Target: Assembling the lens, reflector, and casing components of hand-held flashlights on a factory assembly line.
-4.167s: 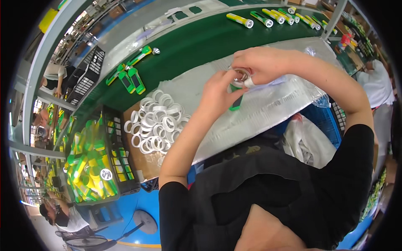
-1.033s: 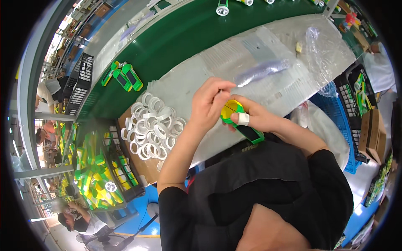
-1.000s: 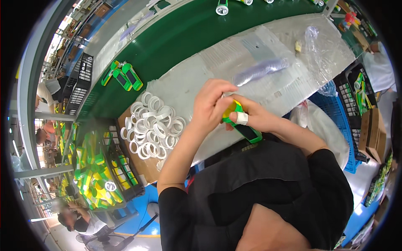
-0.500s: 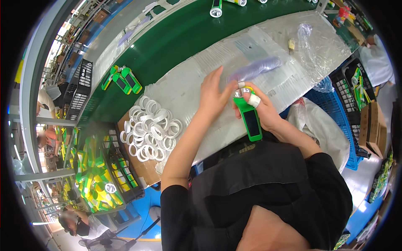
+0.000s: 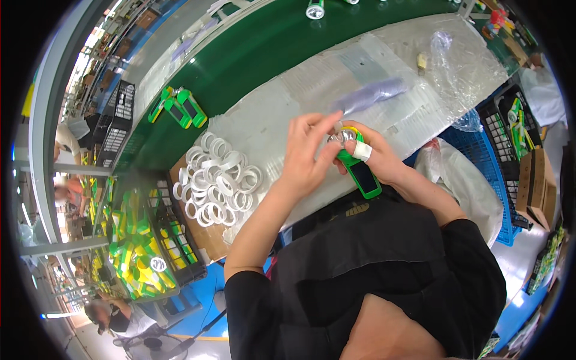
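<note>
At far left, a heap of green and yellow parts (image 5: 137,258) blurs together. White rings (image 5: 219,183) overlap on the tabletop (image 5: 264,129), the lower ones partly covered. The left hand (image 5: 307,157) has thumb and fingertips at the lamp end of a green flashlight (image 5: 364,179); whether its grip pinches anything there, I cannot tell. Another flashlight (image 5: 315,10) is cut off by the upper edge. The right hand (image 5: 379,157), one finger wrapped in white, closes its grip around the held flashlight's neck, hiding part of it. A white sack (image 5: 462,183) lies partly behind the right forearm.
</note>
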{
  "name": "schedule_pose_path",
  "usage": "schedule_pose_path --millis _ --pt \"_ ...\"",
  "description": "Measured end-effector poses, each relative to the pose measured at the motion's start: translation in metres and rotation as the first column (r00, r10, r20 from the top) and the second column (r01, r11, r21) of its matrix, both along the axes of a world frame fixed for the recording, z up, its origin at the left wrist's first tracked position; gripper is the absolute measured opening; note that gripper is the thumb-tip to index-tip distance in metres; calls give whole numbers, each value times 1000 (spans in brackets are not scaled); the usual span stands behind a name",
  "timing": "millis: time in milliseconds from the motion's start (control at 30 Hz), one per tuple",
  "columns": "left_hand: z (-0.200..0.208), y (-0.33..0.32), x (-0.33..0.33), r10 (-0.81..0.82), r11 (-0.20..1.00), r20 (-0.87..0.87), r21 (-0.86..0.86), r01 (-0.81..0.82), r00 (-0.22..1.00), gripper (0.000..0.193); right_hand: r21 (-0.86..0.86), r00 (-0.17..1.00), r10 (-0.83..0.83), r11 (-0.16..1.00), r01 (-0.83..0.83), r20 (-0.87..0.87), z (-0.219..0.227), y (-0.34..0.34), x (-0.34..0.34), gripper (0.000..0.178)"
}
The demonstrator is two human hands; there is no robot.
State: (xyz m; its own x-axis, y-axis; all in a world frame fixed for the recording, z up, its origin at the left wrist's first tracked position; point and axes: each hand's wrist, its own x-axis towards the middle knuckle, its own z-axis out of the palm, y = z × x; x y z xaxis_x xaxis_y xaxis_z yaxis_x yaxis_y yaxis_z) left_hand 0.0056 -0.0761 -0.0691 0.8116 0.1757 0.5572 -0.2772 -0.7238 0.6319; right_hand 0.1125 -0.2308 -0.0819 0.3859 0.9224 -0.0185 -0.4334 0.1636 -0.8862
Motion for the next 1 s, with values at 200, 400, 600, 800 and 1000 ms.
schedule_pose_path --millis 200,400,600,800,1000 --pt "-8 6 -30 25 996 90 87 -33 996 36 -26 978 179 984 -177 106 5 24 -16 34" --pt "-18 9 -32 1 1000 199 2 -1 980 35 -24 966 256 966 -257 -42 -7 38 -27 34" --pt "11 27 -51 183 977 172 75 -199 968 31 28 975 193 980 -197 112 -1 64 -20 57" --pt "46 89 -116 256 862 -467 507 19 846 53 126 949 77 985 -121 307 13 91 13 63" --pt "41 111 -112 185 749 -694 558 357 695 56 160 944 38 982 -95 328 12 108 13 57"
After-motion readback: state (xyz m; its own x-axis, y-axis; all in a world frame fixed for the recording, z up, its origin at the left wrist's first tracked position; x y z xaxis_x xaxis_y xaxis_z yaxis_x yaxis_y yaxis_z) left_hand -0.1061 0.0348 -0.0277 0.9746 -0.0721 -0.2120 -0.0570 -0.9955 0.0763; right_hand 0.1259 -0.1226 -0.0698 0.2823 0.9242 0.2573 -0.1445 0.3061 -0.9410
